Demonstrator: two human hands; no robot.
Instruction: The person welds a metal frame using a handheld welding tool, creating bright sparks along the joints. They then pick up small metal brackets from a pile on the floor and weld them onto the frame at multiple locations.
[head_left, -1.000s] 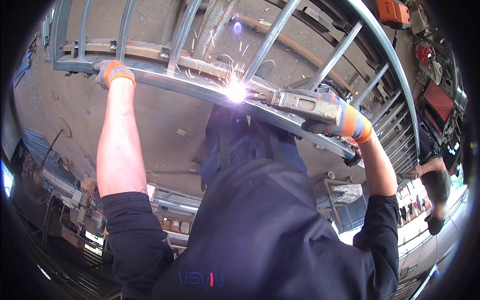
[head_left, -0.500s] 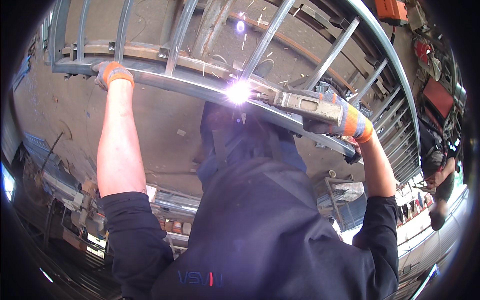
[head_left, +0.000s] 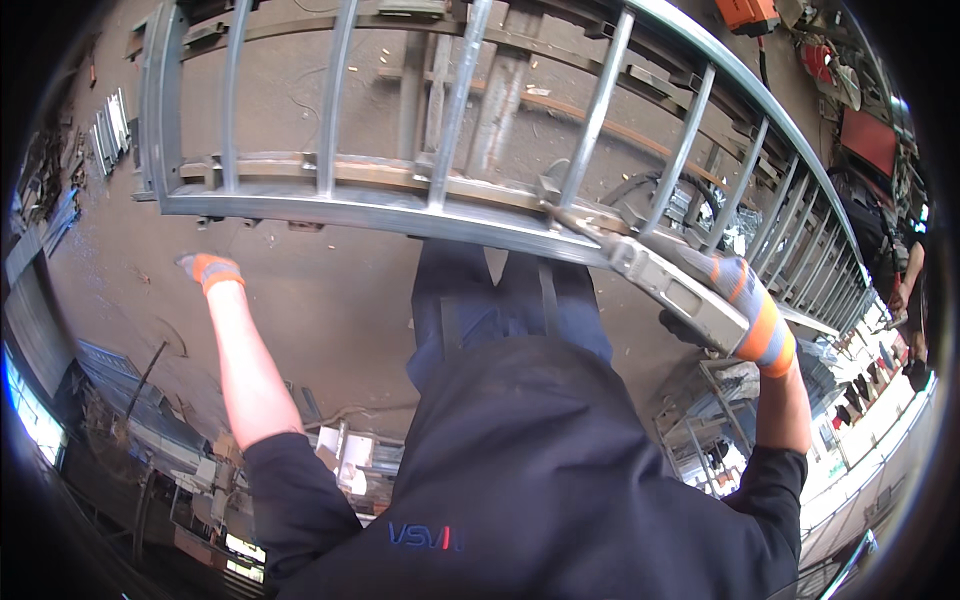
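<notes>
My right hand point(head_left: 742, 290), in a grey and orange knit glove, is wrapped round a grey, box-bodied welding gun point(head_left: 690, 298). The gun's narrow tip points left over the near rail of a metal frame point(head_left: 390, 218) with several upright bars, close to the foot of one bar. No arc glows at the tip. My left hand point(head_left: 208, 268), gloved alike, hangs apart from the frame, just below its left corner. Its fingers reach leftward, loosely extended, with nothing visible in them.
Rusty beams point(head_left: 500, 100) lie beneath the frame. An orange case point(head_left: 748, 14) and a red panel point(head_left: 868, 142) sit at the far right, near another person's arm point(head_left: 908, 280). Silver metal strips point(head_left: 112, 130) lie on the floor at left. Racks with clutter stand behind me.
The bright arc and sparks are gone. My left hand has let go of the frame's rail and dropped away. My right hand has drawn the welding gun right and nearer to me.
</notes>
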